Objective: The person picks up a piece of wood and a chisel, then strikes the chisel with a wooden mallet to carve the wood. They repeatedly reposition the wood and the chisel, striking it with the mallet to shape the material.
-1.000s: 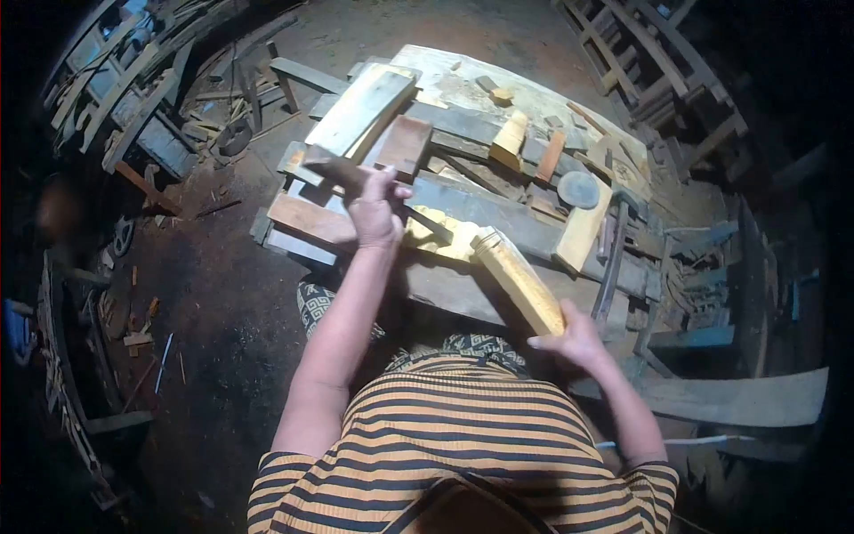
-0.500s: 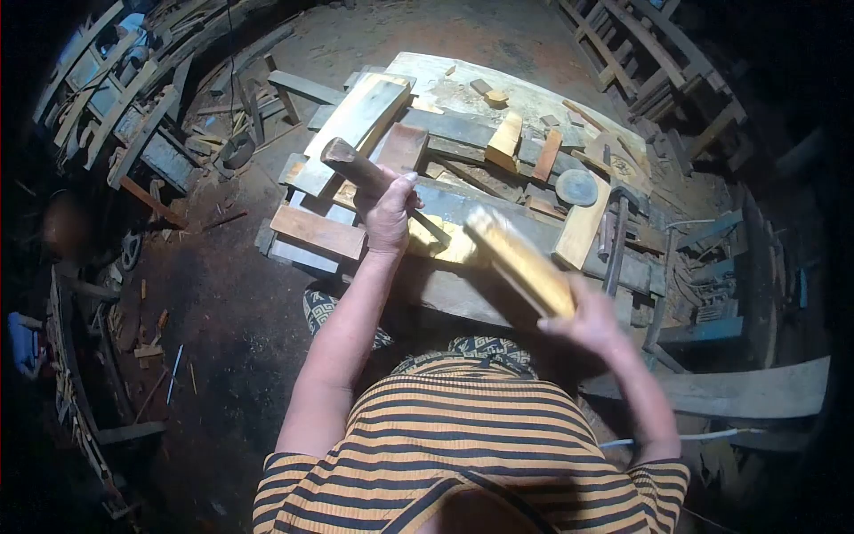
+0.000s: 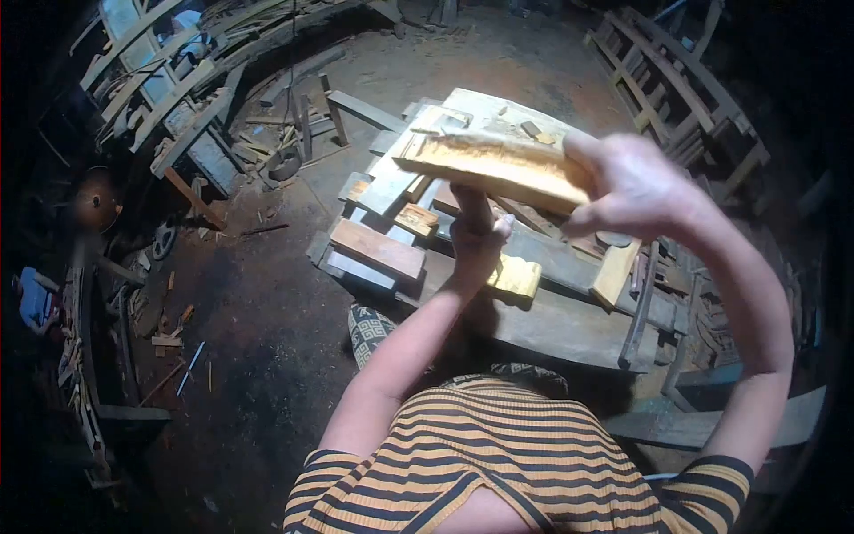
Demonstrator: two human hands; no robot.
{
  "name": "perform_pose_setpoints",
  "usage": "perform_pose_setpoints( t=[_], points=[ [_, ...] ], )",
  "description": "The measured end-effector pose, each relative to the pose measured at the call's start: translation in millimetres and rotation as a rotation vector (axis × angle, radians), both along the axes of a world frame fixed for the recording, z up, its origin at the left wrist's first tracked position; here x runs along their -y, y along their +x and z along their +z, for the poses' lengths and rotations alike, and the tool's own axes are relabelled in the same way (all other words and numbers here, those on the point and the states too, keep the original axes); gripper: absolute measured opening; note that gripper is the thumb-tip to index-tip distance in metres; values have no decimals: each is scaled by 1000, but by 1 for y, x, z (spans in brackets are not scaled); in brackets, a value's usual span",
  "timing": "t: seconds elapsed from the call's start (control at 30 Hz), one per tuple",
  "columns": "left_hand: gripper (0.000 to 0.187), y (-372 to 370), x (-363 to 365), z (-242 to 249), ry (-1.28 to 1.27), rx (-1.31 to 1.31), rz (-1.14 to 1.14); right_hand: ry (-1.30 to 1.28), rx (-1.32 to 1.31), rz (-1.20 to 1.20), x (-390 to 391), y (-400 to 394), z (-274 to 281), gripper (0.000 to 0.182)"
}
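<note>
My left hand [image 3: 478, 249] is closed around the wooden handle of a chisel [image 3: 473, 209], held upright over the bench; its blade is hidden behind the hand. Right beside that hand lies a carved yellow piece of wood [image 3: 519, 277], near the front edge of the workbench [image 3: 569, 329]. My right hand [image 3: 627, 185] grips one end of a thick wooden block [image 3: 503, 171]. The block is raised level across the chisel, overlapping the top of its handle in this view.
A reddish board [image 3: 378, 248] and a small wood block [image 3: 416, 220] lie left on the bench. On the right are a pale wood strip [image 3: 616, 271] and a long dark metal bar [image 3: 642, 307]. Timber racks [image 3: 685, 76] stand beyond.
My right hand has lifted the wooden block from low on the right to above the chisel, turning it level. The left hand keeps hold of the chisel. The whole view has shifted.
</note>
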State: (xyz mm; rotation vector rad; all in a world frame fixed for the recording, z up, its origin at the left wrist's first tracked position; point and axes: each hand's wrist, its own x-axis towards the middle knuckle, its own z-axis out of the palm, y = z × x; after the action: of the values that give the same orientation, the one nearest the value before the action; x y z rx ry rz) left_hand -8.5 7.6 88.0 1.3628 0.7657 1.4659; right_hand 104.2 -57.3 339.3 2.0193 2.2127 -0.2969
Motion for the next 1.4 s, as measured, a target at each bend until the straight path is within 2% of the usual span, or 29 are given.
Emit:
perform_pose_setpoints(
  t=[0.03,0.07,0.13,0.2,0.27,0.3,0.33,0.4,0.43,0.47,0.53,0.57,0.6,0.67,0.73,0.77,0.8,0.83,0.87,0.9,0.93,0.97,1.03,1.07,1.1,1.13,1.2,1.3,1.4],
  points=[
    [15,3,-4,-6,59,-12,50,87,-45,26,0,-2,9,36],
    [15,6,-7,-13,115,-26,99,184,-207,-5,3,-4,14,36],
    [16,6,-4,-10,79,77,28,327,-812,234,-6,-2,9,51],
    [17,5,-6,-13,176,-36,54,394,-761,256,1,-6,3,58],
    [20,4,-8,-15,144,-44,20,193,-379,152,6,-5,-5,55],
    [24,6,-9,-12,117,-27,0,89,27,72,4,-9,-10,49],
    [28,7,-9,-10,90,-14,-23,35,-35,6,5,-11,-8,39],
    [36,9,-12,-16,35,-100,-23,40,-21,-27,5,-17,19,35],
    [39,10,-14,-21,89,-83,-23,162,-251,14,4,-9,18,32],
    [43,11,-16,-26,144,-68,-23,279,-644,177,-2,-1,7,39],
    [51,9,-15,-21,247,-152,20,476,-870,268,1,-5,6,46],
    [54,10,-16,-22,340,-162,56,580,-875,246,4,-9,-2,52],
    [56,11,-16,-23,435,-174,90,593,-727,286,5,-1,-14,52],
    [64,7,-14,-18,373,-260,105,65,-68,7,15,10,-17,52],
    [68,4,-8,-4,-73,-245,-133,111,-147,-29,18,26,-27,54],
    [71,14,-25,-40,144,-350,-16,151,-215,-65,22,37,-34,55],
    [48,21,-32,-57,54,-140,41,215,-306,-61,27,49,-44,57],
    [22,3,-20,-28,-155,-98,-127,208,-599,-131,35,54,-60,58],
    [20,2,-14,-21,-278,295,-178,209,-892,-203,47,59,-78,59],
    [17,14,-31,-51,-283,333,-136,131,-974,-344,58,66,-98,58],
    [15,-3,-12,-7,-227,329,-100,105,-927,-435,69,75,-122,61],
    [13,-7,-14,-9,-214,301,-81,143,-902,-444,81,87,-160,63],
    [11,-9,-20,-12,-223,289,-51,-34,-987,-627,105,83,-195,63],
    [12,-9,-23,-13,-243,307,-41,-86,-886,-693,116,88,-223,62],
    [13,-9,-29,-20,-278,382,-40,81,-923,-547,129,96,-267,60],
    [15,-10,-35,-22,-304,463,-30,-83,-947,-631,135,84,-256,60],
    [16,-10,-41,-23,-443,564,30,-82,-999,-648,148,78,-283,59],
    [16,-9,-41,-20,-464,583,98,-99,-1068,-642,151,76,-303,58],
    [14,-2,-34,-15,-406,519,108,-149,-1144,-682,150,76,-298,57]
  ],
)
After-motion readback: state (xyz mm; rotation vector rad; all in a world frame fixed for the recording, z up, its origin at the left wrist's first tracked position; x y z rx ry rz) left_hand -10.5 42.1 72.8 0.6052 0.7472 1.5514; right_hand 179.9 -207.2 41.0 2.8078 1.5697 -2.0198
